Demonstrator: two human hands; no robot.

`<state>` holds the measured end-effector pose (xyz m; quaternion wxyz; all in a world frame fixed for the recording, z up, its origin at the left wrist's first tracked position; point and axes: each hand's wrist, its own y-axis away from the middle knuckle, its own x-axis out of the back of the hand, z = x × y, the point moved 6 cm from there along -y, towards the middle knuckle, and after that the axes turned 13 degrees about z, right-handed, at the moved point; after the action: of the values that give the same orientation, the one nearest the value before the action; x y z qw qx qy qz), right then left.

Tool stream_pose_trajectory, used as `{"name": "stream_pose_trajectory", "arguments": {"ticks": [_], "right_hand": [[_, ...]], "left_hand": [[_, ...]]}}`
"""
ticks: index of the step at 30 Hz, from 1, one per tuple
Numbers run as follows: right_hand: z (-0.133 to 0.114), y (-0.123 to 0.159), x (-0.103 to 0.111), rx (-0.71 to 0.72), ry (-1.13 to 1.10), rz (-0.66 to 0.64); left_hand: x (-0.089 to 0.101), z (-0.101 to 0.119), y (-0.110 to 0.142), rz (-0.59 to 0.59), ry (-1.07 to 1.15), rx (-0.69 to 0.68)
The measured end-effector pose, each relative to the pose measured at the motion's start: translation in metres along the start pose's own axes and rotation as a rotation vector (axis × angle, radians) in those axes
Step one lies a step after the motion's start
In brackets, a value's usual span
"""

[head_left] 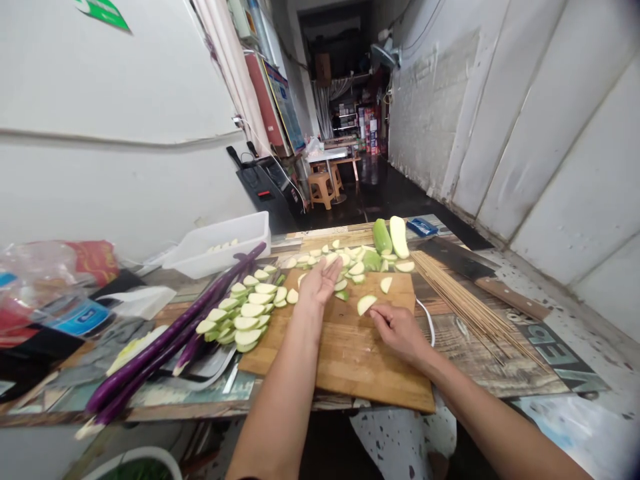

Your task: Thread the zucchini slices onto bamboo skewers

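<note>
My left hand (pixel 321 281) reaches over the far part of the wooden cutting board (pixel 370 363), palm turned up and fingers stretched out at the pile of pale green zucchini slices (pixel 357 269). Its fingertips partly blend with the slices there. On the board's right side, my right hand (pixel 397 331) is closed in a pinch at the edge of one half-round zucchini slice (pixel 367 305). Another loose slice (pixel 386 285) lies just beyond it. Left of the board, skewered-looking rows of zucchini slices (pixel 255 310) are stacked on a tray.
Long purple eggplants (pixel 165 340) lie at the left, near a white plastic bin (pixel 225 248). Two zucchini pieces (pixel 390 238) sit at the back. Bamboo skewers (pixel 465 303) and a cleaver (pixel 513 297) lie at the right, with a blue packet (pixel 423 227) behind.
</note>
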<state>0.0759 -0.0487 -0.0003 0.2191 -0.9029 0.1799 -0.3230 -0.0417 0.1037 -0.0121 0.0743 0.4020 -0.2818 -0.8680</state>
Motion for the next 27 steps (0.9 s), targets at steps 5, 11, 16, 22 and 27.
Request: {"name": "stream_pose_trajectory", "arguments": {"ticks": [5,11,16,22,27], "right_hand": [[-0.0012,-0.0013,0.0005,0.011,-0.008,0.004],[0.0003,-0.0001,0.0011,0.008,-0.022,0.005],[0.0007,0.0,0.0003,0.003,-0.011,0.005],[-0.0013,-0.0013,0.001,0.007,-0.015,0.002],[-0.0015,-0.0016,0.0014,0.009,-0.006,-0.001]], "left_hand": [[-0.0009,-0.0001,-0.0026,-0.012,-0.031,-0.017],[-0.0014,0.0002,-0.0007,-0.007,-0.047,-0.036],[-0.0004,0.0018,-0.0018,0.007,-0.044,-0.047],[-0.0012,0.0018,-0.0021,-0.001,-0.057,-0.073],[-0.0025,0.0018,0.001,-0.033,-0.099,-0.117]]}}
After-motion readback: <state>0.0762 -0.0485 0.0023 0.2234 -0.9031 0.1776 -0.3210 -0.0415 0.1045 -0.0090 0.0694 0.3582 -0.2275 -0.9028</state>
